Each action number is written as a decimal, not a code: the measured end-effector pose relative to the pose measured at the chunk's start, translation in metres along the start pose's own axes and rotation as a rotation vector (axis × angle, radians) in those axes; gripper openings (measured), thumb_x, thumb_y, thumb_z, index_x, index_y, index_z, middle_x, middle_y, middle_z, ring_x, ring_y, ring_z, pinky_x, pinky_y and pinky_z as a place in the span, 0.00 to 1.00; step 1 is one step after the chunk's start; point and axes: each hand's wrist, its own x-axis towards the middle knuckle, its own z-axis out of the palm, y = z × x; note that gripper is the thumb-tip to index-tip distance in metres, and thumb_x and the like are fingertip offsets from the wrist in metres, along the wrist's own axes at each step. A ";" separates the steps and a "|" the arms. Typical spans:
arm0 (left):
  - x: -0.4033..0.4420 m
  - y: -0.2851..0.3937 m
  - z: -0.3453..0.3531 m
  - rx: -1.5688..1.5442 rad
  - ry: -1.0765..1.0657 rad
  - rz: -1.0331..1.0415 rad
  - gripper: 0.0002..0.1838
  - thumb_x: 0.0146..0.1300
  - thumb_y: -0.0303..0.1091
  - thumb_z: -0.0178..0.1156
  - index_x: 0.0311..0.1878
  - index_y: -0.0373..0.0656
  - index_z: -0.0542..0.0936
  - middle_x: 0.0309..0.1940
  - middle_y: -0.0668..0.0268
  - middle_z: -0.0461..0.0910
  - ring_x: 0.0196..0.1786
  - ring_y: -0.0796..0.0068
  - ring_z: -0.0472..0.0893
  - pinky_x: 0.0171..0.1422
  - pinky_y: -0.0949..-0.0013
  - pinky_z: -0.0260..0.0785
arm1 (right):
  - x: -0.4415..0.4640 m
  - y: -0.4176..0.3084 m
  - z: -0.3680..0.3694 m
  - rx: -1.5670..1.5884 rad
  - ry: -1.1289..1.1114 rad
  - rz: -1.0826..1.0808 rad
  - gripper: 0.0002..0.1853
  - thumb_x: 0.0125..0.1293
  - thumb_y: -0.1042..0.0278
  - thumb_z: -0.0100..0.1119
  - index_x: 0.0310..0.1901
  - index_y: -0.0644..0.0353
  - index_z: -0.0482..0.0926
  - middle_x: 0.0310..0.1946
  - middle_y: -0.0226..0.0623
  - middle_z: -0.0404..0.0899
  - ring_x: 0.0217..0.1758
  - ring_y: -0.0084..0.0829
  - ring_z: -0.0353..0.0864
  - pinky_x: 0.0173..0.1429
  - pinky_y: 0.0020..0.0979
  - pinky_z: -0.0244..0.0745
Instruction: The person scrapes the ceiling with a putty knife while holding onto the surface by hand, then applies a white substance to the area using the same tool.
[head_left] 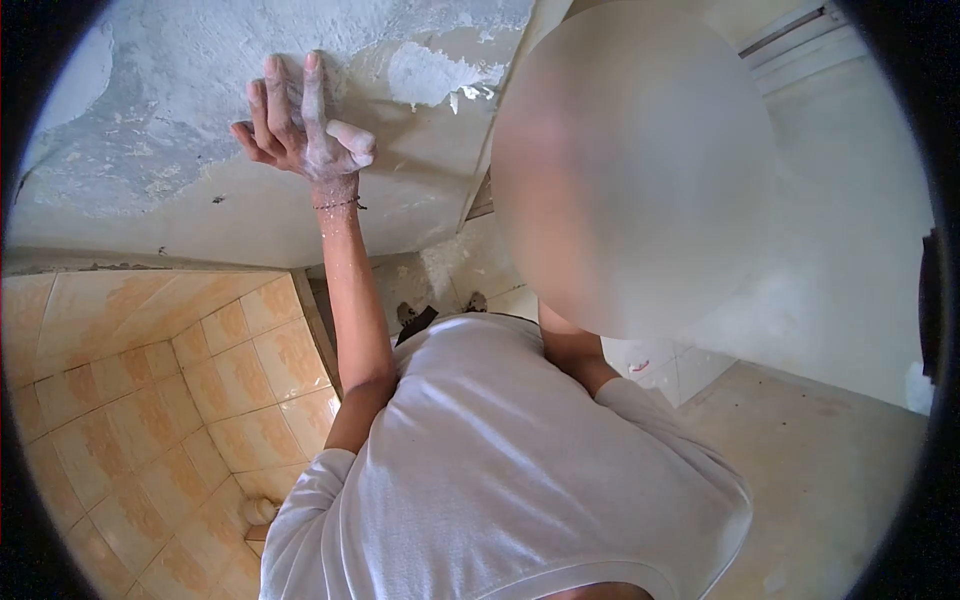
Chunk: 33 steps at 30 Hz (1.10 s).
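Note:
My left hand (305, 130) is raised against a wall (400, 190), its whitened fingers spread and nothing visible in them. A thin dark bracelet (338, 204) circles the wrist. Around the fingertips, the wall surface is patchy grey-blue and white, and a loose whitish flake (468, 93) hangs to their right. My right forearm (570, 345) reaches up into a large blurred area that hides my right hand and whatever it holds or touches.
Below the wall's lower edge at left is a recess with orange-and-cream tiles (240, 370). A pale wall (850, 200) stands at right. Feet (476, 301) show on the floor beyond the white shirt (480, 450).

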 end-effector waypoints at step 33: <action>0.003 -0.001 0.002 -0.011 0.050 0.062 0.49 0.63 0.74 0.10 0.56 0.62 0.81 0.63 0.68 0.73 0.70 0.67 0.65 0.80 0.56 0.36 | 0.033 -0.021 0.034 0.335 0.095 0.128 0.15 0.62 0.72 0.60 0.20 0.62 0.68 0.13 0.26 0.64 0.16 0.17 0.66 0.19 0.23 0.60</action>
